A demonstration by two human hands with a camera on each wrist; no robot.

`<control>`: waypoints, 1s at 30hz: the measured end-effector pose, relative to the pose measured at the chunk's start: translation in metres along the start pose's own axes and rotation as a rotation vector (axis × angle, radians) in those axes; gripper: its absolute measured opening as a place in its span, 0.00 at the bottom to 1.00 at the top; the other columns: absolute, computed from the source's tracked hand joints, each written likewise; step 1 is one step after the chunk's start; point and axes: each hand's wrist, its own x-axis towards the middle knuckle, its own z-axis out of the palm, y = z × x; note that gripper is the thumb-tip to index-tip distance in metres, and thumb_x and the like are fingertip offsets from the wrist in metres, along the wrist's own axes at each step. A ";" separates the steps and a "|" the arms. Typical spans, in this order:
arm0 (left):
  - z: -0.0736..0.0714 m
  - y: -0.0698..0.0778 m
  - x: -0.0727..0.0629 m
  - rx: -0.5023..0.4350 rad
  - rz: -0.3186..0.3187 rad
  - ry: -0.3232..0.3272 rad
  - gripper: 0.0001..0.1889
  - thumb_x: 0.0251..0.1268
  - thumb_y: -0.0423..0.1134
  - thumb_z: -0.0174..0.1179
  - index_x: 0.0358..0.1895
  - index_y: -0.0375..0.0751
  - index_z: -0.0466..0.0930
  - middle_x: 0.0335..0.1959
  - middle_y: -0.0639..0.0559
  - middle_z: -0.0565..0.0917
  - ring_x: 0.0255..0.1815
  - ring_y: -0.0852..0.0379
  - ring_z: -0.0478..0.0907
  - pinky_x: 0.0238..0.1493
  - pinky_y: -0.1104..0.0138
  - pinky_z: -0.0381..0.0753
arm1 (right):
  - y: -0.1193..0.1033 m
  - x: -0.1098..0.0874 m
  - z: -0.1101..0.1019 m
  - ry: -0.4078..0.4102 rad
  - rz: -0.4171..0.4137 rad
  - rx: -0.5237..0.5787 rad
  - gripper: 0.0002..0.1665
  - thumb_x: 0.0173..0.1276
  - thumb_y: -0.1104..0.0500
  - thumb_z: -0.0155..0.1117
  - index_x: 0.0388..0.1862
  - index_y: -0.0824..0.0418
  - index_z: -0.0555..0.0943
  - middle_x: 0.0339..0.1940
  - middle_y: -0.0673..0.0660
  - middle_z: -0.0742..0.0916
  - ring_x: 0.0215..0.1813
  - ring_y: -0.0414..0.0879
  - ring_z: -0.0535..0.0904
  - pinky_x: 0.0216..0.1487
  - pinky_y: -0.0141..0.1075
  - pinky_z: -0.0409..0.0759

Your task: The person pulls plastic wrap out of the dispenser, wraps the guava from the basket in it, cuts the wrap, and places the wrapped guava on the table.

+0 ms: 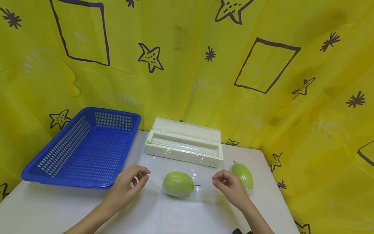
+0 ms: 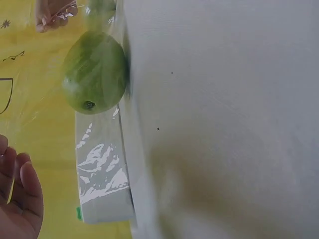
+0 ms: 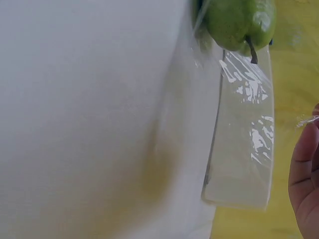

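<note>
A green oval fruit (image 1: 179, 184) with a thin dark stem lies on the table, with clear plastic wrap (image 1: 204, 191) about it and stretching right. To its right, my right hand (image 1: 230, 188) pinches an edge of this wrap; in the right wrist view a shiny bit of film (image 3: 308, 120) shows at the fingertips. On the other side, my left hand (image 1: 127, 183) hovers with fingers loosely bent and apart from the fruit. Nothing shows between those fingers in the left wrist view. Just beyond my right hand lies a second green fruit (image 1: 242, 175), glossy with wrap.
Behind the fruit stands a white wrap dispenser (image 1: 184, 156), its lid (image 1: 187, 129) raised and a roll inside. A blue perforated basket (image 1: 74, 182) sits at the left. A yellow patterned curtain (image 1: 181, 81) hangs behind the white table (image 1: 163, 221). Something small and black (image 1: 237, 231) shows at the bottom edge.
</note>
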 end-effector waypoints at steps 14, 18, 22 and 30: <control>0.018 0.009 0.004 0.310 -0.123 0.045 0.18 0.56 0.25 0.61 0.48 0.49 0.81 0.51 0.51 0.78 0.47 0.55 0.78 0.40 0.64 0.82 | -0.005 0.028 0.010 0.007 0.070 -0.083 0.03 0.66 0.70 0.65 0.38 0.69 0.82 0.31 0.58 0.84 0.33 0.38 0.77 0.33 0.29 0.79; 0.030 0.023 0.011 0.312 -0.035 0.027 0.18 0.59 0.34 0.62 0.54 0.50 0.79 0.63 0.45 0.73 0.63 0.43 0.69 0.57 0.48 0.75 | 0.008 0.033 0.012 0.002 0.064 -0.056 0.03 0.67 0.67 0.66 0.39 0.66 0.83 0.32 0.56 0.85 0.33 0.38 0.78 0.33 0.29 0.80; 0.046 0.036 0.028 0.338 0.029 -0.080 0.21 0.64 0.46 0.64 0.59 0.49 0.77 0.63 0.46 0.74 0.65 0.43 0.68 0.62 0.46 0.72 | 0.010 0.038 0.013 0.004 0.057 -0.048 0.03 0.67 0.64 0.68 0.38 0.64 0.84 0.32 0.54 0.85 0.34 0.39 0.79 0.34 0.30 0.80; 0.075 0.033 0.054 0.381 -0.096 -0.437 0.28 0.70 0.59 0.57 0.67 0.47 0.74 0.64 0.48 0.78 0.62 0.44 0.75 0.54 0.48 0.81 | 0.010 0.040 0.014 0.002 0.078 -0.047 0.04 0.66 0.64 0.68 0.38 0.65 0.83 0.31 0.54 0.85 0.33 0.41 0.78 0.33 0.30 0.79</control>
